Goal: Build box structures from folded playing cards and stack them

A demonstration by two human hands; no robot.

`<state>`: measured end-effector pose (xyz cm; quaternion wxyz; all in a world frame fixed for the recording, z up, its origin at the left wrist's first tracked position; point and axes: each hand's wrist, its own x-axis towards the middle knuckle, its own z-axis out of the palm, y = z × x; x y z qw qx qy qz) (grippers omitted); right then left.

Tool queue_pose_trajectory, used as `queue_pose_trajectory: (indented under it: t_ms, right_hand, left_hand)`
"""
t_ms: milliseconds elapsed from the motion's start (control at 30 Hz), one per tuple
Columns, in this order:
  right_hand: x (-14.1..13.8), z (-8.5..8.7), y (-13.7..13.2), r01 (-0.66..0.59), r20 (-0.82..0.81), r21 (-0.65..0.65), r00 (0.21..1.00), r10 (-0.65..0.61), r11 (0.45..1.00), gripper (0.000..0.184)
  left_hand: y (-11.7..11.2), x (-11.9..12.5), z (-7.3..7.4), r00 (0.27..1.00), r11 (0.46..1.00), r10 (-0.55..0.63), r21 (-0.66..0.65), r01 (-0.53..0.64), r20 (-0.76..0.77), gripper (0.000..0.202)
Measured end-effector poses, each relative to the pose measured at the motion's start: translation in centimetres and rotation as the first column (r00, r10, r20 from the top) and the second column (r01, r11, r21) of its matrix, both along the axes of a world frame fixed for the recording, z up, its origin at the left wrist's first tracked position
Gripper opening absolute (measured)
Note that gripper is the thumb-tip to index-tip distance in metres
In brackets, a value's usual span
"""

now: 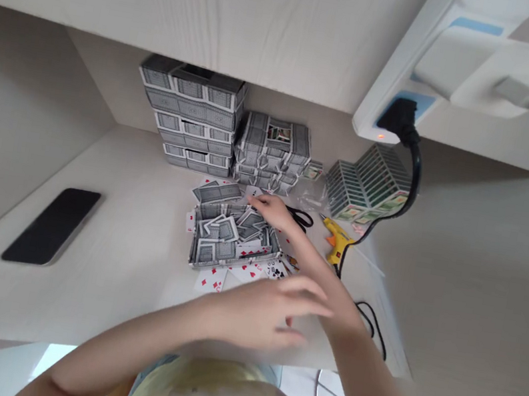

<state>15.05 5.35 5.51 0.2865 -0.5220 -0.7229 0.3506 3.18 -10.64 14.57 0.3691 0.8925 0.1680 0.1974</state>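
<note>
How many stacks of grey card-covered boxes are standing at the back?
2: the taller stack at left, the shorter stack beside it, beyond the right hand. Others may be hidden.

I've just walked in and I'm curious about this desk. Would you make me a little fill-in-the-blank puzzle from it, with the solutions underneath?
1. The glue gun's body is ____.
2. The phone lies toward the ____ edge of the picture.
3. The open box holds loose playing ____.
4. The hand nearer the stacked boxes is the person's own ____ hand.

Missing words: yellow; left; cards; right.
</note>
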Motion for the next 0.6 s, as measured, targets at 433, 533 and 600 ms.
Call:
queue_pose_trajectory:
  t_ms: [433,533,600]
  right_hand:
    - [0.0,0.4,-0.1,0.003,0.037,-0.008,0.999,-0.003,1.000,0.049]
    - [0.0,0.4,-0.2,0.021,0.028,-0.009,0.999,-0.021,1.000,0.048]
    - [-0.1,0.3,-0.3,0.031,0.011,-0.013,0.999,-0.031,0.999,0.048]
  left_hand:
    - [-3.7,5.3,-1.7,0.956,0.864,-0.260,0.476,0.165,0.140,0.039]
    - [-2.4,4.4,-2.7,0.968,0.920,-0.172,0.382,0.091,0.182,0.029]
    - [-0.9,3.8,-3.4,0.987,0.946,-0.055,0.325,0.003,0.150,0.028]
